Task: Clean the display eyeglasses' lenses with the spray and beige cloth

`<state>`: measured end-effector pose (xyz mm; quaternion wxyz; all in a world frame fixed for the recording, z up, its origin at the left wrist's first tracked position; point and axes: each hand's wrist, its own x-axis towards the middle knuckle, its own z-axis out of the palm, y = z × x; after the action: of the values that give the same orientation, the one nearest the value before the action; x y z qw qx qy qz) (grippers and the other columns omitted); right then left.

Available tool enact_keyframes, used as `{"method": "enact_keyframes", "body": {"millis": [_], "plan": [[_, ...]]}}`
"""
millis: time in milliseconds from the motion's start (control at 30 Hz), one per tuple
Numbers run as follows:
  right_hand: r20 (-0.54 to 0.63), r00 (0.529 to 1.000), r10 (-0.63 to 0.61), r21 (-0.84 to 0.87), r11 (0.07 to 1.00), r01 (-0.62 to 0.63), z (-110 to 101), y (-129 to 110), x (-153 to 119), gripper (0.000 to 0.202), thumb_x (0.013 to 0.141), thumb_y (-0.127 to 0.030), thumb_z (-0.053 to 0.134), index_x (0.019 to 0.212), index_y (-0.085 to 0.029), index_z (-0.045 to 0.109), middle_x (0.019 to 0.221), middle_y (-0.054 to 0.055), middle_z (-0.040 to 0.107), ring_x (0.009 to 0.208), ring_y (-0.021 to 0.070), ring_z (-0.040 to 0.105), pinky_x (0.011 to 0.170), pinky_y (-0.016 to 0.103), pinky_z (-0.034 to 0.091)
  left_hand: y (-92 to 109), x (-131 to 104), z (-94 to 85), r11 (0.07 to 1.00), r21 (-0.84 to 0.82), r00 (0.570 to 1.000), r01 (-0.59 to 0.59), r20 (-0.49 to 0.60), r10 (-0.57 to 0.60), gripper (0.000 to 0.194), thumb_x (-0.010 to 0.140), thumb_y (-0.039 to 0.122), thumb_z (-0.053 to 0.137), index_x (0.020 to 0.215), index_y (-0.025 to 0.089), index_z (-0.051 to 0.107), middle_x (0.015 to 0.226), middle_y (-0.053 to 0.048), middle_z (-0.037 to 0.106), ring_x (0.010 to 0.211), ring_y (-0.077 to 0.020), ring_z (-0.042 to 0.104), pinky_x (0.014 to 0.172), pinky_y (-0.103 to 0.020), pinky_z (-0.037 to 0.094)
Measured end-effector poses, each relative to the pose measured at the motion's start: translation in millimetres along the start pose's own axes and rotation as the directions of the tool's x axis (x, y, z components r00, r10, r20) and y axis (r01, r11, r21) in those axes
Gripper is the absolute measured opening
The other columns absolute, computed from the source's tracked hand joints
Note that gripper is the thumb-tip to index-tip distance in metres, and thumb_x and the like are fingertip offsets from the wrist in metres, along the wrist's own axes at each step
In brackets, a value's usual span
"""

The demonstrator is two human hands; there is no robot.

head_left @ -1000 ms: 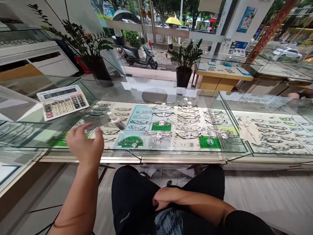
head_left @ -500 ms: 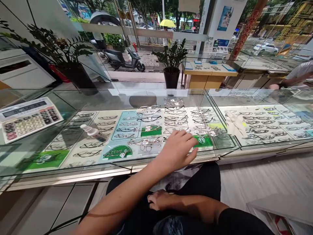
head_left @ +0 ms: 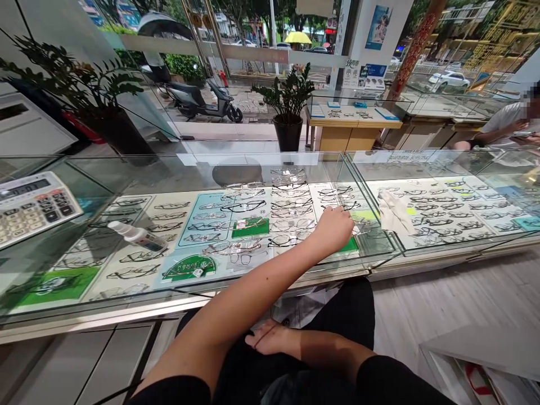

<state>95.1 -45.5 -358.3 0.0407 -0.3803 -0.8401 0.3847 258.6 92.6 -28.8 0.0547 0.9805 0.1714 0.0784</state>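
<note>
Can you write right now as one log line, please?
left hand: over glass counter, grip unclear; right hand: on lap; eyeglasses: inside counter; cloth: near left hand; spray bottle, calculator: on counter

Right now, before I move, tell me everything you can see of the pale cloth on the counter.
The pale cloth is cream-coloured, thin and soft-looking, loosely crumpled, with folds and an uneven outline. It appears to lie on the glass counter, beside the seam between two display sections, with glasses laid out to its right. The left hand is to its left, visibly apart; neither hand touches it. Its underside is hidden.
</note>
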Motion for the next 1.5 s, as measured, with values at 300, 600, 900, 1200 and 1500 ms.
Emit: {"method": "enact_keyframes", "body": {"millis": [300,600,900,1200,1500], "plan": [[0.136,0.987,0.086,-0.159,0.985,-0.064,-38,-48,-28,0.026,0.093,-0.045,0.080,0.096,-0.023,0.068,0.095,0.003,0.081,0.080,0.0235,0.076,0.057,0.028,0.042,-22,-52,-62.3,0.818,-0.575,0.957,-0.001,-0.238,-0.166,0.018,0.096,0.028,0.067,0.080,0.020,0.069,0.095,-0.006,0.074,0.096,-0.0239,0.068,0.082,-0.037,0.050],[0.047,0.950,-0.308,0.049,0.951,0.306,-360,-174,-149,0.035,0.108,-0.035,0.066,0.076,-0.023,0.058,0.067,-0.009,0.054,0.060,0.0087,0.052,0.061,0.023,0.032,-149,-126,-91.1,0.648,-0.757,0.632,-0.084,-0.544,-0.553,0.028,0.094,0.037,0.068,0.075,0.021,0.056,0.070,0.000,0.061,0.065,-0.0136,0.056,0.064,-0.028,0.045],[-0.818,0.572,0.049,0.156,0.978,0.138,-438,-92,-52,0.026,0.101,-0.045,0.071,0.098,-0.019,0.074,0.067,-0.006,0.052,0.061,0.0103,0.045,0.059,0.024,0.032,-169,-143,-65.2,0.579,-0.797,0.502,-0.172,-0.576,-0.645,0.034,0.097,0.052,0.068,0.084,0.020,0.066,0.082,-0.003,0.068,0.075,-0.0152,0.064,0.070,-0.027,0.056],[-0.876,0.472,0.096,0.289,0.889,0.355,-425,-74,-46,0.031,0.098,-0.050,0.072,0.088,-0.020,0.067,0.072,-0.004,0.055,0.066,0.0122,0.046,0.061,0.026,0.037,-167,-147,-64.6,0.491,-0.865,0.709,-0.099,-0.408,-0.575,0.037,0.096,0.056,0.077,0.104,0.020,0.075,0.106,-0.008,0.077,0.100,-0.0215,0.074,0.085,-0.032,0.062],[-0.997,0.031,0.067,0.067,0.998,0.014,-440,-57,-62,0.028,0.105,-0.046,0.062,0.103,-0.020,0.073,0.073,0.000,0.069,0.063,0.0155,0.062,0.062,0.031,0.044,-187,-151,-69.8,0.512,-0.859,0.738,-0.028,-0.363,-0.569,0.041,0.090,0.052,0.084,0.116,0.020,0.080,0.124,-0.013,0.080,0.118,-0.0279,0.075,0.087,-0.033,0.064]]}}
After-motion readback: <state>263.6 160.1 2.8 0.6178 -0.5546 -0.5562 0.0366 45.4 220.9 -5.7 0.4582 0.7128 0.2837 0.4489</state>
